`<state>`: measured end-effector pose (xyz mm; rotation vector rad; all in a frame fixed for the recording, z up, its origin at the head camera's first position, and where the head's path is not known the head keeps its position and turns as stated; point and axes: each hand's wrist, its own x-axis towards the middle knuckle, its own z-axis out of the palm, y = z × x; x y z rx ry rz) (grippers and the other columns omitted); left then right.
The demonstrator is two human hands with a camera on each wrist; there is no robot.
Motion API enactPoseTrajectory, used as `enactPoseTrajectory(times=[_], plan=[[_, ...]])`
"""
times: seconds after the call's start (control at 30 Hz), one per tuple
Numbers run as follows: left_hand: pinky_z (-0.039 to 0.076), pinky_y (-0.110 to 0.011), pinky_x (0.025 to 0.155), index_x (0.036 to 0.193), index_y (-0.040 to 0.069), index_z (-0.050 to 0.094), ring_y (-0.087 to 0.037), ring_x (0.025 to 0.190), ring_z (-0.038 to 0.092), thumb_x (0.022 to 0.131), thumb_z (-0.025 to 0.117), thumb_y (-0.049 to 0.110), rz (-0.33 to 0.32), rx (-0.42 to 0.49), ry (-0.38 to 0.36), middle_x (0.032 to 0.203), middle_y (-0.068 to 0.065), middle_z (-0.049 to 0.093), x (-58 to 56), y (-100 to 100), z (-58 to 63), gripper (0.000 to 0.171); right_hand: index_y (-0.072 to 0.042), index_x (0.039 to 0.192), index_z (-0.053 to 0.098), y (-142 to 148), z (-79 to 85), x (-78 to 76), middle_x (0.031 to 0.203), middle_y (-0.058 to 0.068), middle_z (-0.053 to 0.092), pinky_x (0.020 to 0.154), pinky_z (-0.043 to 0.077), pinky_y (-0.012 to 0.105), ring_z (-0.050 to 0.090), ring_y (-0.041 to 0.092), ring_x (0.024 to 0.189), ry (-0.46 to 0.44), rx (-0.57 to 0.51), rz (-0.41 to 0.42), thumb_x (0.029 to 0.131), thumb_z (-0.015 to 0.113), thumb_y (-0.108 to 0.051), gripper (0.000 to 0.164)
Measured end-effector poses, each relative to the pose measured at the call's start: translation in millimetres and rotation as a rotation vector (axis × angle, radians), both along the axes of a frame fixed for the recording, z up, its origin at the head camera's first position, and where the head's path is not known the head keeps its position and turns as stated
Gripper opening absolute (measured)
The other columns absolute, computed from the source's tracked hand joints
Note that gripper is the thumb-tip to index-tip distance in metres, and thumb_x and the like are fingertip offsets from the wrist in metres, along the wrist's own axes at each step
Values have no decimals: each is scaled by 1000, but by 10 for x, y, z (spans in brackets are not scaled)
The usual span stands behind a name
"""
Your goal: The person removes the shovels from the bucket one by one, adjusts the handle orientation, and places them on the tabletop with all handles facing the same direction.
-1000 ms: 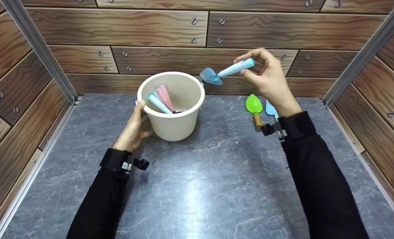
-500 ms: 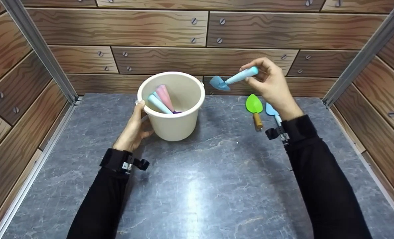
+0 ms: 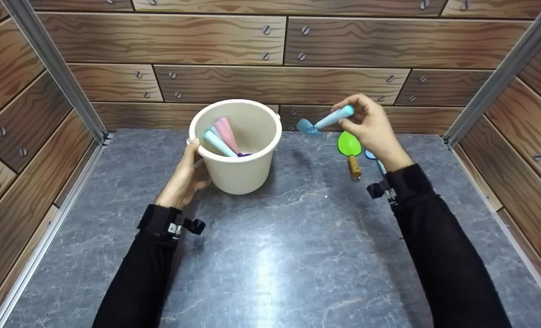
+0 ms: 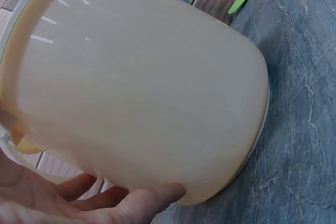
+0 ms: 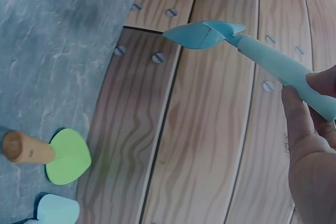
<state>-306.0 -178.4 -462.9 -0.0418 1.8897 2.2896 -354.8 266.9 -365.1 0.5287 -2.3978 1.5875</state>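
Note:
A cream bucket (image 3: 240, 175) stands on the grey marbled surface, and my left hand (image 3: 181, 180) holds its left side, thumb at the rim. In the left wrist view, fingers (image 4: 152, 200) touch the bucket wall. Inside lean a pink handle (image 3: 225, 132) and a light blue handle (image 3: 219, 142); their lower ends are mostly hidden. To the right of the bucket, my right hand (image 3: 371, 130) pinches a small blue hand trowel (image 3: 332, 118) by its handle, above the surface. The trowel's blade (image 5: 197, 35) points toward the bucket.
A green trowel (image 3: 349, 144) with a brown handle lies below my right hand. Beside it lies another light blue trowel (image 3: 371, 155), partly hidden by the hand and wrist. Wood-patterned walls (image 3: 215, 38) with metal corner posts (image 3: 56, 68) enclose the surface.
My right hand has come down and slightly right with the blue trowel, so the blade is farther from the bucket rim. The left hand and bucket have stayed put.

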Motion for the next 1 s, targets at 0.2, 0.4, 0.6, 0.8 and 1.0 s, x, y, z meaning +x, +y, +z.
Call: enactPoseTrajectory(times=[0.2,0.4,0.6,0.8,1.0], plan=[[26,-78,143,190,21,15,-47,183,19,116,41,64,7,11,7,197,-20,14,4,-5,-21,89,7,139,69,34,-109,-37,143,21,77,105,60,14,76,0,121,0,71,-14,108,70,9,31],[26,-78,143,190,21,14,-47,183,19,116,42,64,12,15,1,197,-21,13,8,5,-25,90,5,142,69,56,-178,-38,153,23,75,103,58,10,78,27,138,-43,154,-12,112,68,7,31],[26,-78,143,190,22,15,-48,183,20,116,41,65,13,16,-6,197,-20,14,6,8,-22,90,3,144,70,86,-253,-58,155,23,75,84,50,14,77,41,135,-76,242,-27,112,66,7,33],[27,-77,143,190,22,16,-49,182,22,117,41,66,14,11,-10,197,-20,15,8,6,-7,89,-1,143,72,88,-309,-80,150,23,77,77,45,18,77,35,135,-85,285,-31,110,65,7,35],[27,-76,143,191,24,13,-48,182,22,116,41,67,7,1,1,198,-19,14,11,-8,-5,91,0,141,73,62,-343,-78,147,23,79,82,47,16,78,37,134,-62,347,-56,107,63,10,37]])
